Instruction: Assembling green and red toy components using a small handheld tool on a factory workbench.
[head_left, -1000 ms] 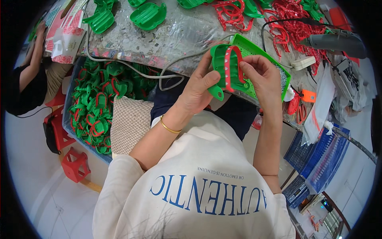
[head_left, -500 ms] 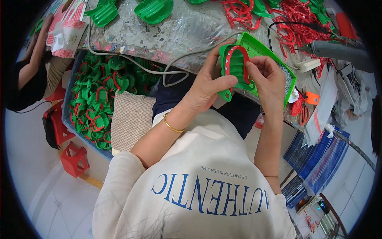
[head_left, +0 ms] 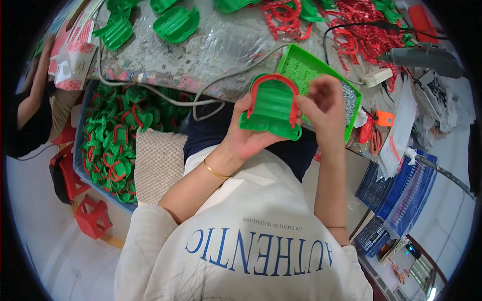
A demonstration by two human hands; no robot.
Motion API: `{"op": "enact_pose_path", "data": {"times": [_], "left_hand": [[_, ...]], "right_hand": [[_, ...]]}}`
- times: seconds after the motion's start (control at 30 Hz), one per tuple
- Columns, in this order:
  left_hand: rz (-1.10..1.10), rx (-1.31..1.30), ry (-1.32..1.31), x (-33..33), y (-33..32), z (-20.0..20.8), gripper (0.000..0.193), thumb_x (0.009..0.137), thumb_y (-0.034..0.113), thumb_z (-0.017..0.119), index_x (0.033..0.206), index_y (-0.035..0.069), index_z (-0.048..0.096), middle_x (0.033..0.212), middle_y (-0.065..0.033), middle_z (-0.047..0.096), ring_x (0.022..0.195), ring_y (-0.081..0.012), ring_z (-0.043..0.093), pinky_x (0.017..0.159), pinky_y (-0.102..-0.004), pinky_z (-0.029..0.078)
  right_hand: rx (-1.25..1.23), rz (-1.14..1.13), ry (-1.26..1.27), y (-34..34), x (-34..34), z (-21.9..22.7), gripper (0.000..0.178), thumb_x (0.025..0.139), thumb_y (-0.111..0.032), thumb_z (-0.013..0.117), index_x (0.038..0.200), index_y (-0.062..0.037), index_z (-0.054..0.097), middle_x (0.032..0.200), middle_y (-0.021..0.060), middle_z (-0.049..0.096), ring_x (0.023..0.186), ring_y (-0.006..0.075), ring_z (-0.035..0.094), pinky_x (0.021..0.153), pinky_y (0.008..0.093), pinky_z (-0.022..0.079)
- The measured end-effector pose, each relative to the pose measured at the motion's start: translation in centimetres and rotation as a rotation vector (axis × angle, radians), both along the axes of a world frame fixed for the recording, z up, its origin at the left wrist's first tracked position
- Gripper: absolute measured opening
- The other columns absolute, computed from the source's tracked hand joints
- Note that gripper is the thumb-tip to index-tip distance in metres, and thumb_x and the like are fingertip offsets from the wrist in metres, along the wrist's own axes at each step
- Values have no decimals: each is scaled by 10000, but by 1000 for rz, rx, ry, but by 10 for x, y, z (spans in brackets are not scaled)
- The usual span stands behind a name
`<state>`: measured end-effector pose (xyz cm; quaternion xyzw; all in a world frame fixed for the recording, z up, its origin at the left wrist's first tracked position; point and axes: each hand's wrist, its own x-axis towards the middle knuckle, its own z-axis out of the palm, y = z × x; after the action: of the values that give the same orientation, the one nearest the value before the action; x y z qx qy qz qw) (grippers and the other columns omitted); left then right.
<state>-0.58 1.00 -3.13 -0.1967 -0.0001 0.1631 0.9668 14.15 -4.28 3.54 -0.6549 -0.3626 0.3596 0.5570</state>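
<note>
My left hand (head_left: pixel 246 135) supports a green plastic piece (head_left: pixel 273 106) from below, its thumb along the left edge and its fingers mostly hidden underneath. The piece has a ribbed face and a wider lower lip. Over its face arches a red plastic strip (head_left: pixel 274 77), its two ends pointing down toward me. At the right side, the thumb of my right hand (head_left: pixel 324 105) reaches to the strip's edge. The other right fingers are raised apart from the thumb and partly blurred. I cannot tell how firmly the strip sits in the green piece.
A green tray (head_left: pixel 288 62) with small metal parts stands just beyond my right hand. Red strips (head_left: pixel 369 20) pile at the back right, near a grey power tool (head_left: pixel 424 61). A blue bin (head_left: pixel 79 150) of green-and-red pieces is at left. A cable (head_left: pixel 201 103) hangs along the table edge.
The green piece has turned so its ribbed face and red arch show fully. It has moved slightly left and down. My right fingers have lifted off the strip, leaving the thumb at its edge.
</note>
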Motion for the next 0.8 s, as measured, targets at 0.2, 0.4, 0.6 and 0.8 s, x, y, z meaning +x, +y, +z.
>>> {"op": "enact_pose_path", "data": {"times": [0.2, 0.4, 0.6, 0.8], "left_hand": [[15, 256, 17, -5, -8, 1, 672, 833, 381, 612, 1402, 160, 331, 1271, -232, 477, 1145, -393, 506, 991, -499, 416], [-47, 405, 121, -4, -19, 4, 723, 824, 401, 611, 1412, 118, 300, 1251, -254, 490, 1138, -377, 522, 986, -486, 427], [-202, 411, 155, -4, -26, -4, 739, 811, 434, 629, 1346, -4, 369, 1243, -255, 515, 1134, -357, 532, 1009, -461, 405], [-187, 350, 194, -7, -29, -4, 762, 786, 450, 657, 1317, -28, 393, 1240, -263, 513, 1135, -355, 533, 1005, -458, 411]], "right_hand": [[761, -805, -694, 16, 74, 53, 334, 814, -76, 646, 1089, 23, 484, 945, 67, 548, 898, 157, 535, 843, 288, 424], [424, -161, -469, 42, 146, 112, 421, 865, -102, 600, 1239, 25, 453, 1112, 117, 598, 1052, 187, 564, 952, 300, 402], [265, 331, -210, 37, 144, 108, 570, 836, -290, 625, 1269, 21, 420, 1050, 158, 609, 1056, 261, 565, 934, 322, 406], [413, -7, 8, 44, 56, 88, 297, 838, -129, 625, 1078, -6, 500, 676, 16, 424, 647, 135, 448, 645, 307, 411]]}}
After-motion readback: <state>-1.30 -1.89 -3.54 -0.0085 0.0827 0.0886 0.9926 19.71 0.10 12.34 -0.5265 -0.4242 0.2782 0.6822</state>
